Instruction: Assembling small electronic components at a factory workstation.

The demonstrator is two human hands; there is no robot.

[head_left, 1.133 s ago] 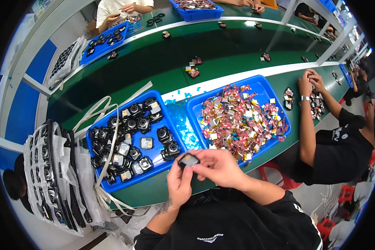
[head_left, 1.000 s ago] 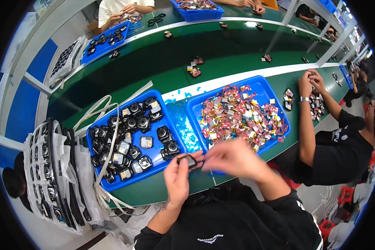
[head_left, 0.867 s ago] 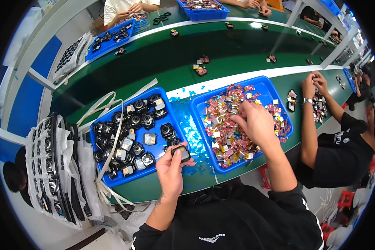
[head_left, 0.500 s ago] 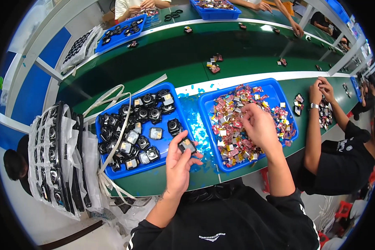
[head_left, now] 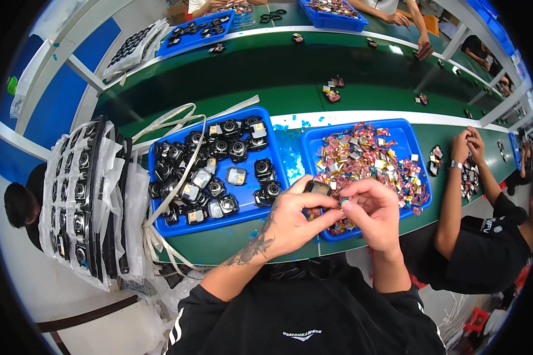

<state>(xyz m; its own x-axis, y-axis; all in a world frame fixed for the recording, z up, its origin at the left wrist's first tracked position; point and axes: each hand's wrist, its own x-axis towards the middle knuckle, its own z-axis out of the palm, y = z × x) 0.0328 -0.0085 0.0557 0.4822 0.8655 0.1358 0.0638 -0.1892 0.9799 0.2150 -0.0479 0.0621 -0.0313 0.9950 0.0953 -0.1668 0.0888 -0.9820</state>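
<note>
My left hand [head_left: 295, 218] is closed around a black watch-like case [head_left: 318, 188], held over the near left edge of the right-hand blue tray [head_left: 425, 171]. My right hand [head_left: 374, 218] meets it there, thumb and fingers pinched together beside the case. A tiny bluish bit shows at its fingertips, too small to name. Beneath and beyond both hands lies a heap of small electronic parts [head_left: 361, 155] in pink, silver and yellow. To the left, another blue tray [head_left: 249, 214] holds many black watch-like cases [head_left: 222, 148], some showing pale square faces.
White strapping [head_left: 180, 183] loops over the left tray. Stacked packs of black cases in plastic [head_left: 80, 195] stand at far left. Blue scraps [head_left: 290, 157] lie between the trays. Beyond runs a green belt [head_left: 249, 74] with scattered parts. A co-worker's hands [head_left: 471, 142] work at right.
My right hand has come out of the parts heap toward me and met my left hand. The left hand has moved right with the case, away from the left tray. The whole view has shifted slightly.
</note>
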